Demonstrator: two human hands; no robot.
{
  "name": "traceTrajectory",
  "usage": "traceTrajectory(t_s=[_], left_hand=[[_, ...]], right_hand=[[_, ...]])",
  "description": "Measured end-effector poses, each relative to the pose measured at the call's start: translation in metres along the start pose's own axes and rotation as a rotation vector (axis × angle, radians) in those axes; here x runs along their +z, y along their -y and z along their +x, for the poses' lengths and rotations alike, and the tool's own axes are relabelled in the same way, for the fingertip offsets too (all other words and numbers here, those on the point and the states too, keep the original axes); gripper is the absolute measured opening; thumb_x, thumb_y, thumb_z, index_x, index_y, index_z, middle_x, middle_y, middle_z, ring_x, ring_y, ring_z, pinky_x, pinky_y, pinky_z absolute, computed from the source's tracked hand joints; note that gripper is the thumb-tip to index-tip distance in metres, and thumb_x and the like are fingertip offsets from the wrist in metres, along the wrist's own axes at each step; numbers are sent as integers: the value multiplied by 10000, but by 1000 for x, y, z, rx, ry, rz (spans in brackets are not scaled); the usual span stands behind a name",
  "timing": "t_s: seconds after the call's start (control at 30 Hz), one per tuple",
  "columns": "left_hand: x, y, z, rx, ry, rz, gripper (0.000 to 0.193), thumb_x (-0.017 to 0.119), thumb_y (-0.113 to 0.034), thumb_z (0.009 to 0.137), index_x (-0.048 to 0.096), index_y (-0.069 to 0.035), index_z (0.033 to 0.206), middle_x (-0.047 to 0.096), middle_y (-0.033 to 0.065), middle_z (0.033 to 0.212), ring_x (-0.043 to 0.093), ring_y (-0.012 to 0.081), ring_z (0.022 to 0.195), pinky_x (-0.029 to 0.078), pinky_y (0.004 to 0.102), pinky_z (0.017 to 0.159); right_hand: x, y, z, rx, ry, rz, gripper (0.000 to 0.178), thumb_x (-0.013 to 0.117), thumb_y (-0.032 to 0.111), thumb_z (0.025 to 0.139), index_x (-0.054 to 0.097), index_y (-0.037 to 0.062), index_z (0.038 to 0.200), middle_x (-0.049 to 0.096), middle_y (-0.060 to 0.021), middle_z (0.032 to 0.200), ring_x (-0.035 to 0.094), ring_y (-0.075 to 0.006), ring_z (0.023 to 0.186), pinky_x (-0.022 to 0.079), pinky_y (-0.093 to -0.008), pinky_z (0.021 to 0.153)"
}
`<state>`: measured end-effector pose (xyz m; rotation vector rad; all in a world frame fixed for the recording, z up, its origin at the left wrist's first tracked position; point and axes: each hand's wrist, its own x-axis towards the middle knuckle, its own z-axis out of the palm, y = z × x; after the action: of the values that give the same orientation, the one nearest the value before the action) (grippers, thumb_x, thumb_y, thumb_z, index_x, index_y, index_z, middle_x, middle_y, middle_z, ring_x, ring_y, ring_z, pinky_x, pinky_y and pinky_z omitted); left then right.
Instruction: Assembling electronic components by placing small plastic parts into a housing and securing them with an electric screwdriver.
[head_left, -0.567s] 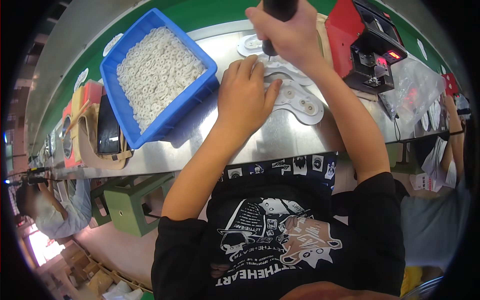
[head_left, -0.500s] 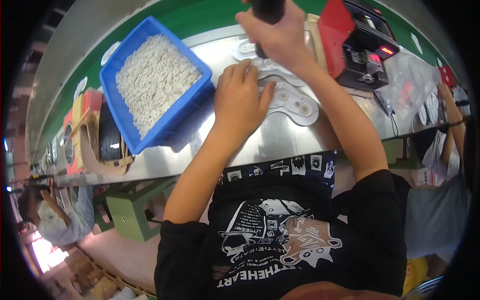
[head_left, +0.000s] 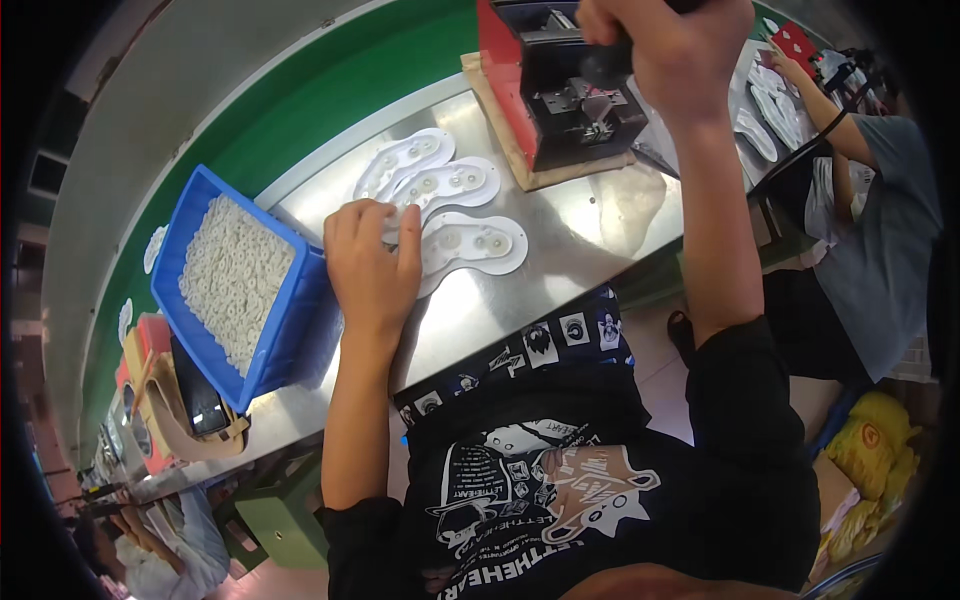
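Several white sole-shaped pieces [head_left: 488, 242] with round discs set in them lie side by side on the metal table. My left hand [head_left: 372, 260] rests over their left ends, thumb spread away from the fingers; what is under the fingertips is hidden. My right hand [head_left: 690, 65] is wrapped round a black cylindrical hand tool [head_left: 605, 68], mostly covered by the hand and cut off at the top edge. The tool's lower end is just in front of a red and black boxy machine [head_left: 560, 115] with metal parts in its open front; I cannot tell whether they touch.
A blue bin [head_left: 290, 330] full of small white rings [head_left: 235, 275] stands left of my left hand. Beyond it lie a dark phone-like slab [head_left: 200, 395] and a tan strap. The machine sits on a brown board [head_left: 500, 140]. Another person [head_left: 880, 220] works at the right.
My right hand has carried the black tool from above the white pieces rightward to the machine. The view has turned right; my left hand stays on the pieces.
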<state>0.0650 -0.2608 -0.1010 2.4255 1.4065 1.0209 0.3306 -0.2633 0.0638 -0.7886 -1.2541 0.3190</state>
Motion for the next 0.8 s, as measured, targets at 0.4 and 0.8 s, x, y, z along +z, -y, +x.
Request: traceTrajectory(t_s=[0.4, 0.8], left_hand=[[13, 15, 5, 57, -17, 114, 528, 718, -337, 932, 656, 82, 1247, 620, 287, 1339, 528, 464, 1293, 398, 523, 1116], [13, 13, 5, 62, -1, 131, 505, 705, -320, 946, 658, 78, 1253, 618, 286, 1351, 524, 470, 1307, 393, 529, 1122]], right_hand=[[-31, -57, -1, -4, 143, 773, 275, 680, -54, 887, 568, -61, 1139, 581, -49, 643, 546, -128, 461, 471, -298, 468], [-33, -41, -12, 79, -41, 102, 232, 684, -49, 885, 565, -63, 1084, 580, -46, 644, 547, -126, 464, 462, -292, 462]])
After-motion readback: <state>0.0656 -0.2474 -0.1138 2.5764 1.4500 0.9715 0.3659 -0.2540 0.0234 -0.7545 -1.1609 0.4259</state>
